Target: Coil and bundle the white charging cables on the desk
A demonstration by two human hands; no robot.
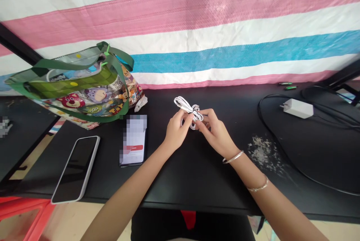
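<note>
A white cable, folded into a small looped bundle with a dark tie round its middle, is held above the black table. My left hand pinches the bundle from the left, thumb on top. On the other side, my right hand has its fingers closed on the bundle's right part, by the tie. The fingertips of both hands nearly meet at the cable. Parts of the lower loops are hidden behind the fingers.
A patterned bag with green handles stands at the left. Before it lie a lit phone and a dark-screened phone. At the right are a white adapter, a black cable and pale scraps.
</note>
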